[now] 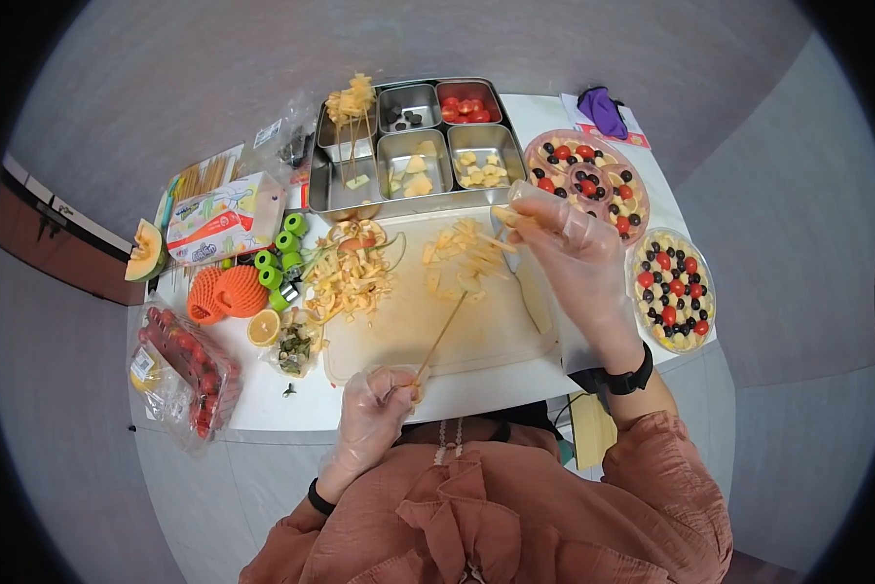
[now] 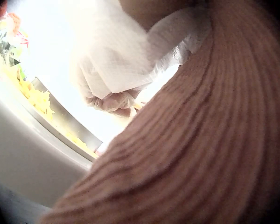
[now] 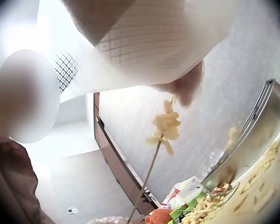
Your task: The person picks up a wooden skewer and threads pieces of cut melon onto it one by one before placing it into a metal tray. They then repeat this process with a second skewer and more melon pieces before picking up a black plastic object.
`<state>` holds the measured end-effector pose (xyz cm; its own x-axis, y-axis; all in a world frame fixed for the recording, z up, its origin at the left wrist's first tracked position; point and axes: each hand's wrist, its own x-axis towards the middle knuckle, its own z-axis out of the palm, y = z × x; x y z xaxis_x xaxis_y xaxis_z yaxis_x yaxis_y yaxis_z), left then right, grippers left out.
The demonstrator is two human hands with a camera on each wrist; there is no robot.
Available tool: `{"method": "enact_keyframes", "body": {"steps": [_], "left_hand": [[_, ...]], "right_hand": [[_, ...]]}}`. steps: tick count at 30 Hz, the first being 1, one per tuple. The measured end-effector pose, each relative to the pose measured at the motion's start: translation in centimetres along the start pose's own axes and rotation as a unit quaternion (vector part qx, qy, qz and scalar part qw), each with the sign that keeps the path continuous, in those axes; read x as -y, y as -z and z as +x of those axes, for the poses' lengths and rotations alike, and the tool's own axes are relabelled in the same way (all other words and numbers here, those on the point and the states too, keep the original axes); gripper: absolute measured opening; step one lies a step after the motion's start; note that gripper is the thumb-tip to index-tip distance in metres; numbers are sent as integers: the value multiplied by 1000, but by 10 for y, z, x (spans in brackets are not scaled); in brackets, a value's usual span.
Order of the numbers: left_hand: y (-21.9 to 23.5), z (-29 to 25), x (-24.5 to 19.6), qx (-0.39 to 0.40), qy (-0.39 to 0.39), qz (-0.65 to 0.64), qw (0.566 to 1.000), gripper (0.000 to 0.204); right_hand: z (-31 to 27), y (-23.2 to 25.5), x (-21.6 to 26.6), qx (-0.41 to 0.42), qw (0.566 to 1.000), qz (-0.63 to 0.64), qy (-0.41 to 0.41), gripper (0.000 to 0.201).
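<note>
Grey walls [image 1: 213, 63] surround a white table [image 1: 277, 409], seen from above; clock directions are from the middle of the pale cutting board [image 1: 408, 341] in the head view.

In clear plastic gloves, the left hand [image 1: 374, 409], at seven o'clock, curls its fingers round the lower end of a thin wooden skewer [image 1: 440, 336]. The right hand [image 1: 574, 243], at two o'clock, brings thumb and fingers together on a yellow strip [image 1: 504, 215] at the upper end. Between the hands, the skewer's long axis slants from seven toward one o'clock, above the board; its upper end points at the right fingertips. The right wrist view shows pale fruit pieces [image 3: 166, 126] bunched near that end, the stick bare below.

Beyond the fingers, cut yellow strips [image 1: 462, 248] lie on the board at twelve to one o'clock, with a knife [image 1: 532, 297] at three. A heap of peelings [image 1: 352, 273] is at ten.

At twelve stands a steel tray [image 1: 359, 207] of compartments, with red tomatoes [image 1: 465, 110] in the upper right one and fruit-laden sticks [image 1: 351, 100] leaning at its left. A pink fruit platter [image 1: 538, 156] is at two, a clear oval one [image 1: 673, 292] at three. Orange foam nets [image 1: 228, 295] and a lemon half [image 1: 263, 328] are at nine, a tomato box [image 1: 189, 375] at eight.

A printed packet [image 1: 225, 219] at ten has red and green artwork; its lettering and the tomato box's label are too small to read.
</note>
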<state>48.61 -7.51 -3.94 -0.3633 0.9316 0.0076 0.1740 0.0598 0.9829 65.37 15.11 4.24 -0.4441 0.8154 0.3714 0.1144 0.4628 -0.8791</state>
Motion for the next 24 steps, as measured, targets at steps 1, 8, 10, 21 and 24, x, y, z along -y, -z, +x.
{"method": "enact_keyframes", "body": {"steps": [1,8,10,21,24], "left_hand": [[0,0,1,-1,1,3,1000,3],[-1,0,3,-3,-6,-3,1000,3],[0,-1,1,1,-2,4,1000,3],[0,-2,2,-6,-12,11,1000,3],[0,-2,2,-15,-23,32,999,3]], "right_hand": [[0,-1,-3,-8,999,-35,33,22],[3,-1,3,-30,969,-164,184,22],[4,-1,6,-36,957,-185,220,24],[1,6,18,17,897,-301,324,34],[0,9,18,30,884,-320,341,41]]}}
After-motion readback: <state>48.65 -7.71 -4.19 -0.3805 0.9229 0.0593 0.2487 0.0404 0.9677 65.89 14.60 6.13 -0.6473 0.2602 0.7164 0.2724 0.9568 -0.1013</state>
